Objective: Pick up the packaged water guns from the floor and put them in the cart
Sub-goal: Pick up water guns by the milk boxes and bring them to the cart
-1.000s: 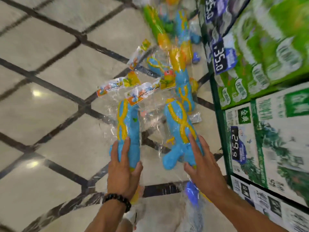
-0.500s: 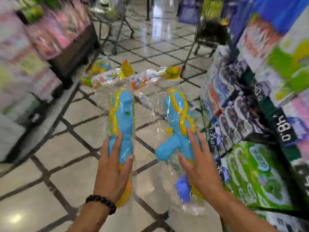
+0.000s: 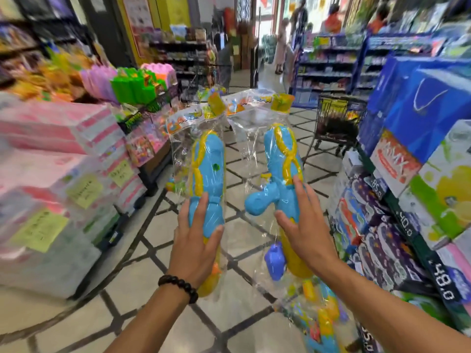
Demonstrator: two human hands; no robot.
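Head view, shop aisle. Legible writing: shelf-edge price tags (image 3: 443, 278) at right read "48.0" and "40.0", both seen inverted; a red panel on a boxed product (image 3: 397, 161) carries mirrored letters that cannot be read with certainty; yellow handwritten notes (image 3: 84, 190) on the pink-and-white packs at left are too blurred to read. Left hand (image 3: 195, 247), with a dark bead bracelet (image 3: 178, 287) at the wrist, is wrapped around the left packaged water gun (image 3: 207, 174); right hand (image 3: 304, 225) clasps the right packaged water gun (image 3: 283, 159), fingers spread over its body. Each gun is blue with yellow looping trim, sealed in a clear bag under a colourful printed header card, held upright in mid-air above the tiled floor (image 3: 142, 273); the right gun shows a purple part and a yellow lower body. More packaged guns (image 3: 316, 324) lie on the floor at lower right; a wire cart (image 3: 336, 123) stands well ahead, at right.
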